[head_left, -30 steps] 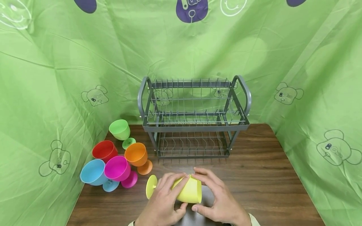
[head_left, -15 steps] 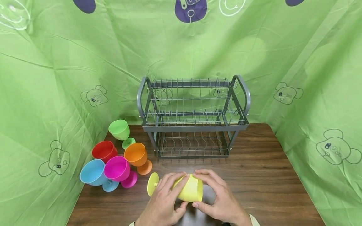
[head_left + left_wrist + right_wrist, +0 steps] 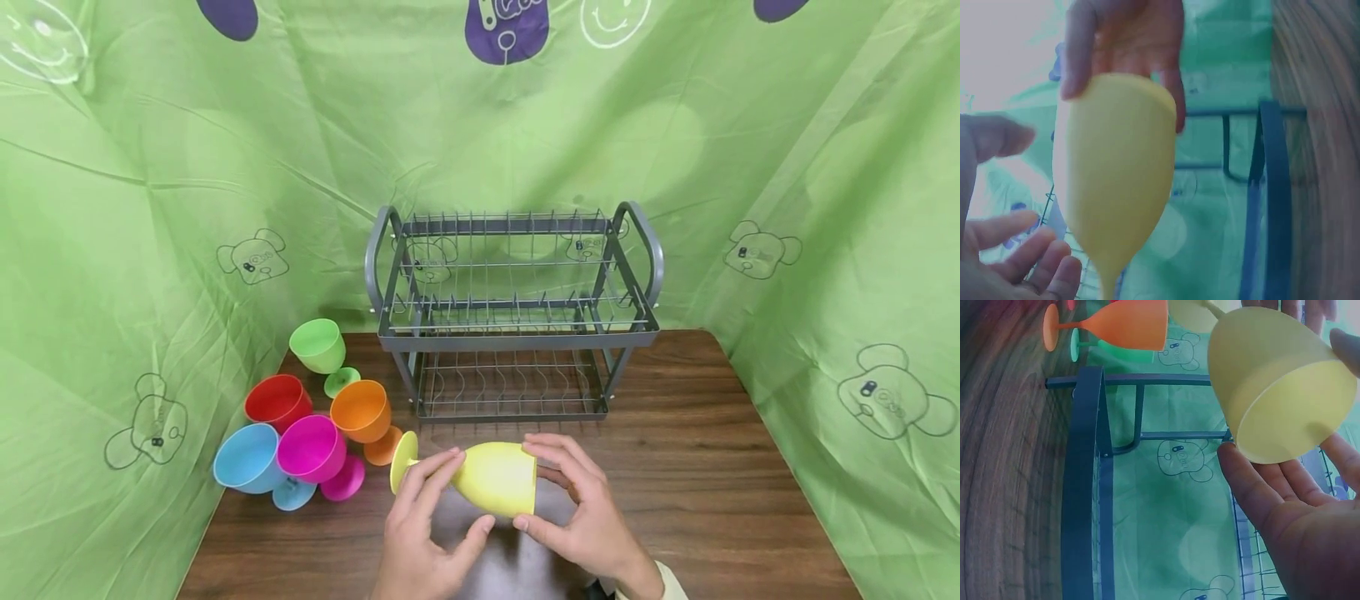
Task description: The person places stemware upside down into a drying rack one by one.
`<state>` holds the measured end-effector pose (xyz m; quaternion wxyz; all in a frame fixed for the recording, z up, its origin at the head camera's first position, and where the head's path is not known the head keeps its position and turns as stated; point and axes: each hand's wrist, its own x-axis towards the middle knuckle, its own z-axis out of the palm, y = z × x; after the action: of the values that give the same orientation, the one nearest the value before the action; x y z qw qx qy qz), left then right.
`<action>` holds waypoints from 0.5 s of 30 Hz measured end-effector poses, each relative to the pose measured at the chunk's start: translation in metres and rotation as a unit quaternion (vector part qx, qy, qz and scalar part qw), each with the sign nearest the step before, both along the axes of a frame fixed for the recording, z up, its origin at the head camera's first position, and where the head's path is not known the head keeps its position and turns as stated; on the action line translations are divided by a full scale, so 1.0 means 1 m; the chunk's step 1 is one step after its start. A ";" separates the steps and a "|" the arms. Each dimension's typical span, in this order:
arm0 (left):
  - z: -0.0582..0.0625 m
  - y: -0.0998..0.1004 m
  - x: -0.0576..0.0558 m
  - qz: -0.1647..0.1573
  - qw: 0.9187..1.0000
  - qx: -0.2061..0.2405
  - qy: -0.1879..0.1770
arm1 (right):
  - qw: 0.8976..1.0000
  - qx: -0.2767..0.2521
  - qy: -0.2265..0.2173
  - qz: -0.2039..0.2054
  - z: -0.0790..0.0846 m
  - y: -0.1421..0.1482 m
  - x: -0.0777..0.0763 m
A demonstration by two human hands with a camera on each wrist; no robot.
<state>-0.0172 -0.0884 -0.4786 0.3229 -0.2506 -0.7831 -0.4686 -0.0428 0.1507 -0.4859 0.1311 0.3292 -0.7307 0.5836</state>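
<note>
A yellow plastic goblet (image 3: 495,479) lies sideways in the air over the near part of the table, its foot to the left and its mouth to the right. My right hand (image 3: 588,517) grips it at the rim, thumb on the near side and fingers on the far side. Close by the stem is my left hand (image 3: 427,533), thumb and fingers spread. In the left wrist view, the left fingers (image 3: 1029,256) stand apart from the goblet's bowl (image 3: 1116,162). The right wrist view looks into the goblet's mouth (image 3: 1300,412).
Left on the table stand several goblets: light green (image 3: 318,345), red (image 3: 278,402), orange (image 3: 362,411), magenta (image 3: 311,448) and blue (image 3: 247,457). A grey two-tier dish rack (image 3: 517,340) is at the back centre. Green cloth (image 3: 517,125) surrounds the wooden table (image 3: 705,467).
The goblet has risen slightly away from me. My left hand has loosened from around its bowl and drawn left and down, while my right hand keeps hold near the rim.
</note>
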 end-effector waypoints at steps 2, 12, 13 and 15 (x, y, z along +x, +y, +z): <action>0.001 0.002 0.004 -0.009 0.997 0.064 -0.043 | 1.000 -0.018 -0.003 0.006 -0.001 0.001 -0.002; 0.004 0.009 0.016 -0.073 0.903 0.346 -0.245 | 0.992 -0.118 -0.036 0.040 -0.002 -0.004 -0.008; 0.004 0.010 0.016 -0.070 0.893 0.358 -0.265 | 0.990 -0.130 -0.041 0.045 -0.001 -0.005 -0.008; 0.004 0.011 0.014 -0.067 0.871 0.384 -0.299 | 0.984 -0.156 -0.056 0.058 -0.001 -0.009 -0.008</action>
<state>-0.0030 -0.0777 -0.4747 0.1123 -0.0066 -0.5822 -0.8052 -0.0507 0.1420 -0.4873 0.1062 0.3134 -0.6165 0.7145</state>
